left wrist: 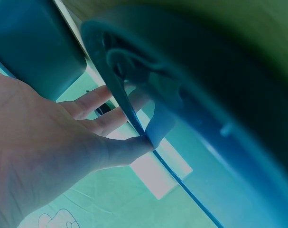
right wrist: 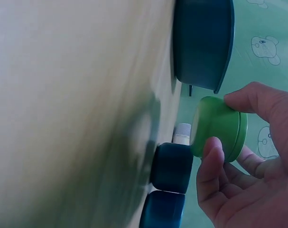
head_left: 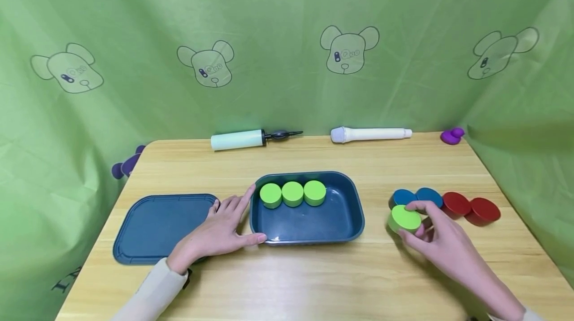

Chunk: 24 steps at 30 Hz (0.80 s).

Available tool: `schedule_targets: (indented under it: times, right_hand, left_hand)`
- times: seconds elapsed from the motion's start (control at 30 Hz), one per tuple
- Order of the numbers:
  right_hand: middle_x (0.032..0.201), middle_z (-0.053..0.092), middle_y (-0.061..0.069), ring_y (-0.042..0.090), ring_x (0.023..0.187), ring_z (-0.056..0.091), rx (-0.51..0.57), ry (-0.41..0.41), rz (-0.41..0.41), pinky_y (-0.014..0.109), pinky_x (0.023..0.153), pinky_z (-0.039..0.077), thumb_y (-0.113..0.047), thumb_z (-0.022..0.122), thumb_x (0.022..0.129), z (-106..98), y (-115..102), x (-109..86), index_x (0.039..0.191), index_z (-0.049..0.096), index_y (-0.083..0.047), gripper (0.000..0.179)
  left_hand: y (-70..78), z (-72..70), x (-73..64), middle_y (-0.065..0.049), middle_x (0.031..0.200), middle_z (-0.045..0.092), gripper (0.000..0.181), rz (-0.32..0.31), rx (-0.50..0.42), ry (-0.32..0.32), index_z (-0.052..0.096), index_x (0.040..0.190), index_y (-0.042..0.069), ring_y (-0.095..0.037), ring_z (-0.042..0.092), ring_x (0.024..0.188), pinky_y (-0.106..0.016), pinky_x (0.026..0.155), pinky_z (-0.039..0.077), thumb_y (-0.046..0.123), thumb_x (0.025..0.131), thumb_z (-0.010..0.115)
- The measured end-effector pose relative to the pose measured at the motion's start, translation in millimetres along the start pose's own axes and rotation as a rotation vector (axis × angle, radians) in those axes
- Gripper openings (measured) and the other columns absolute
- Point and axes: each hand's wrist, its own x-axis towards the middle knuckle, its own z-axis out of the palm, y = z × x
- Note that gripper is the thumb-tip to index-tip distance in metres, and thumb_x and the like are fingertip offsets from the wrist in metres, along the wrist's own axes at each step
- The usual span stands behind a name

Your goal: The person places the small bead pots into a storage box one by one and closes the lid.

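Observation:
My right hand (head_left: 441,236) pinches a small round green container (head_left: 404,219) between thumb and fingers. In the right wrist view, the green container (right wrist: 215,126) shows a seam near one end and is held off the table. My left hand (head_left: 224,229) rests against the left end of a dark blue box (head_left: 309,237), fingers spread and thumb at its near rim. Inside the box, three green containers (head_left: 293,193) stand in a row along the far wall. Beyond my right hand are two blue containers (head_left: 429,196) and two red containers (head_left: 482,211).
A flat dark blue lid (head_left: 157,226) lies left of the box, partly behind my left hand. Along the table's back edge are a pale hand pump (head_left: 239,139), a white microphone (head_left: 374,134) and a purple knobbed object (head_left: 452,135). Green curtains (head_left: 278,86) surround the table.

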Motion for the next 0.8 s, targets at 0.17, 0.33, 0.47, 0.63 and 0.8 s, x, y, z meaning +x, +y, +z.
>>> schedule_targets:
  times: [0.17, 0.33, 0.47, 0.63, 0.8]
  right_hand:
    - [0.092, 0.064, 0.001, 0.011, 0.077, 0.061, 0.016, 0.028, -0.025, 0.017, 0.065, 0.051, -0.010, 0.096, 0.084, -0.9, -3.0, 5.7, 0.136, 0.061, -0.008, 0.062]
    - [0.095, 0.062, 0.003, 0.013, 0.078, 0.060, 0.022, 0.042, -0.029, 0.017, 0.066, 0.051, -0.013, 0.096, 0.085, 0.8, -9.7, 12.7, 0.134, 0.063, -0.009, 0.060]
    - [0.094, 0.060, 0.004, 0.016, 0.079, 0.057, 0.039, 0.043, -0.024, 0.020, 0.064, 0.049, -0.015, 0.096, 0.086, 2.9, -16.2, 20.5, 0.133, 0.063, -0.008, 0.058]
    - [0.094, 0.059, 0.006, 0.021, 0.078, 0.056, 0.062, 0.041, -0.040, 0.021, 0.062, 0.047, -0.013, 0.094, 0.086, 6.0, -25.5, 31.3, 0.133, 0.061, -0.007, 0.057]
    - [0.094, 0.060, 0.005, 0.024, 0.078, 0.056, 0.071, 0.033, -0.057, 0.022, 0.062, 0.046, -0.015, 0.095, 0.087, 10.2, -33.5, 41.4, 0.135, 0.060, -0.008, 0.060]
  left_hand:
    - [-0.2, -0.1, -0.7, -0.018, 0.170, 0.037, 0.118, 0.002, 0.000, 0.002, -0.008, 0.176, 0.035, -0.049, 0.029, 0.157, -0.078, 0.122, 0.008, 0.084, 0.094, 0.061]
    - [-1.1, 0.5, -0.7, -0.018, 0.169, 0.038, 0.117, 0.000, 0.002, 0.010, -0.007, 0.176, 0.036, -0.049, 0.029, 0.157, -0.078, 0.122, 0.007, 0.085, 0.094, 0.060]
    - [-1.8, 1.2, -0.4, -0.017, 0.169, 0.038, 0.117, 0.001, 0.002, 0.013, -0.008, 0.176, 0.037, -0.048, 0.029, 0.157, -0.078, 0.122, 0.007, 0.085, 0.094, 0.060]
    - [-2.5, 2.0, 0.4, -0.017, 0.169, 0.038, 0.117, 0.007, 0.002, 0.017, -0.008, 0.176, 0.037, -0.048, 0.029, 0.157, -0.079, 0.122, 0.007, 0.085, 0.094, 0.061]
    - [-2.2, 2.0, 0.5, -0.017, 0.169, 0.039, 0.117, 0.012, 0.004, 0.017, -0.007, 0.176, 0.036, -0.048, 0.030, 0.157, -0.079, 0.122, 0.007, 0.084, 0.094, 0.061]
